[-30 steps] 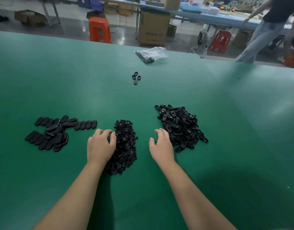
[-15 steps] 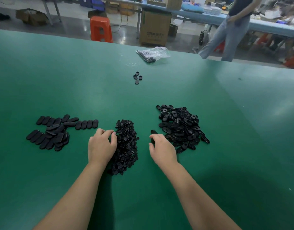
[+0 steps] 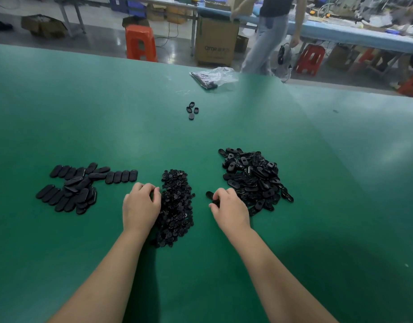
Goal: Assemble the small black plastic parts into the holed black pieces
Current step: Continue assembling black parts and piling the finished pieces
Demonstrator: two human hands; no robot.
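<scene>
A heap of small black plastic parts lies on the green table between my hands. To its right sits a heap of holed black oval pieces. My left hand rests at the small parts' left edge with curled fingertips touching them; what it pinches, if anything, is hidden. My right hand grips one black oval piece, which sticks out past its fingers, just left of the holed heap. A group of closed black ovals lies at the left.
Several loose black ovals lie farther up the green table. A clear plastic bag holding dark parts lies near the far edge. Beyond it are orange stools, a cardboard box and a person walking.
My right hand has drawn one oval piece out of the holed heap to the left and curled round it. My left hand stayed at the small parts. The person behind walked left.
</scene>
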